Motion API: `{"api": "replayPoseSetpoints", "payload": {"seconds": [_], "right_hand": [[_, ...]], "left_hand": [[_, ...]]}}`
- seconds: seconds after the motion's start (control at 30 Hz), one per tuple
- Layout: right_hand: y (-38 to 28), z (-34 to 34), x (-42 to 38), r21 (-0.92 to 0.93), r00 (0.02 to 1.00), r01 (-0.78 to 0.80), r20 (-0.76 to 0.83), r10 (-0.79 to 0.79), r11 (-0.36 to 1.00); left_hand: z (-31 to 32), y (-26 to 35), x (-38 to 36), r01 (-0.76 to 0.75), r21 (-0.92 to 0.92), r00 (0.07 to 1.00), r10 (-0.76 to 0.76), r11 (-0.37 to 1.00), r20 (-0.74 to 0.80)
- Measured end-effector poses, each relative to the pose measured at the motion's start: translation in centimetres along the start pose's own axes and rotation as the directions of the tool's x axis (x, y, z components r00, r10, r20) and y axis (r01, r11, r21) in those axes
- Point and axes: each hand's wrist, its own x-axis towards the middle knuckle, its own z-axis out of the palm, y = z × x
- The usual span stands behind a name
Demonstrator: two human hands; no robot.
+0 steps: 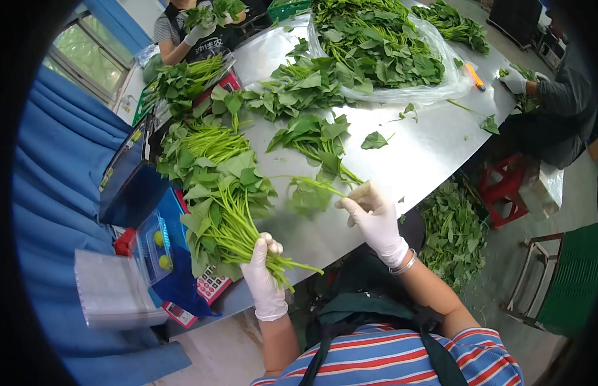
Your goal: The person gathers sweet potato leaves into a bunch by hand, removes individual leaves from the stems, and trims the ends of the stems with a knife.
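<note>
My left hand, in a white glove, is closed around the stems of a thick bunch of leafy greens; the cut ends stick out past my fingers to the right. My gloved right hand pinches the end of a single leafy stem, whose blurred leaf hangs over the metal table. Just beyond it lie some loose leafy sprigs. Another bunch of greens rests along the table's left side, behind the bunch I hold.
A large heap of greens sits on clear plastic near an orange-handled tool. Co-workers with gloved hands handle greens opposite and at right. A pink calculator, a plastic box, floor greens and a red stool are nearby.
</note>
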Motion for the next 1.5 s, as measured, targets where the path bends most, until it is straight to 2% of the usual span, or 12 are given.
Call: {"api": "replayPoseSetpoints", "payload": {"seconds": [0.2, 0.27, 0.4, 0.6, 0.73, 1.03, 1.1, 1.23, 1.27, 1.37, 1.43, 1.5], "right_hand": [[-0.6, -0.2, -1.9, -0.142, 0.96, 0.266, -0.047, -0.275, 0.953], [0.1, -0.2, -2.4, -0.338, 0.87, 0.464, 0.0, -0.493, 0.819], [0.2, -0.1, -2.9, -0.334, 0.831, 0.508, -0.053, -0.554, 0.794], [0.0, -0.9, -2.7, -0.327, 0.677, 0.732, 0.242, -0.696, 0.598], [-1.5, -1.9, -3.3, -0.236, 0.886, 0.434, 0.287, -0.364, 0.87], [-2.8, -0.7, -1.9, -0.448, 0.862, 0.495, 0.146, -0.485, 0.744], [-2.3, -0.4, -1.8, -0.157, 0.948, 0.316, 0.077, -0.307, 0.936], [-2.6, -0.2, -2.6, 0.024, 0.99, 0.142, -0.031, -0.141, 0.99], [-2.6, -0.3, -2.7, 0.233, 0.997, -0.03, 0.081, 0.011, 0.972], [-2.5, -0.2, -2.9, 0.468, 0.983, -0.105, 0.185, 0.019, 0.878], [-2.0, 0.0, -3.0, 0.512, 0.978, -0.043, 0.197, -0.069, 0.858], [-1.6, 0.1, -3.0, 0.356, 0.982, 0.186, -0.083, -0.167, 0.916]], "left_hand": [[2.1, -0.3, -0.3, -0.037, -0.007, 0.999, 0.037, 0.999, -0.032], [2.8, -0.2, -0.4, -0.06, -0.03, 0.998, 0.058, 0.998, -0.04], [4.0, -0.7, -0.8, -0.078, 0.096, 0.994, 0.085, 0.992, -0.067], [5.6, -1.7, -0.4, 0.058, 0.059, 0.997, -0.061, 0.997, 0.053], [6.8, -1.4, -0.5, 0.127, 0.155, 0.987, -0.14, 0.98, 0.077], [6.8, -3.0, -0.5, -0.004, 0.298, 0.998, -0.016, 0.955, 0.064], [6.7, -3.0, -0.6, 0.02, 0.298, 0.997, -0.042, 0.954, 0.067], [6.8, -2.7, -0.7, 0.046, 0.259, 0.997, -0.061, 0.965, 0.049], [6.8, -2.8, -0.8, 0.049, 0.26, 0.997, -0.064, 0.964, 0.048], [6.9, -3.0, -0.7, 0.029, 0.271, 0.998, -0.045, 0.962, 0.052], [7.0, -2.6, -0.8, 0.091, 0.254, 0.994, -0.105, 0.963, 0.039], [6.8, -2.8, -0.6, 0.091, 0.227, 0.996, -0.091, 0.97, -0.012]]}}
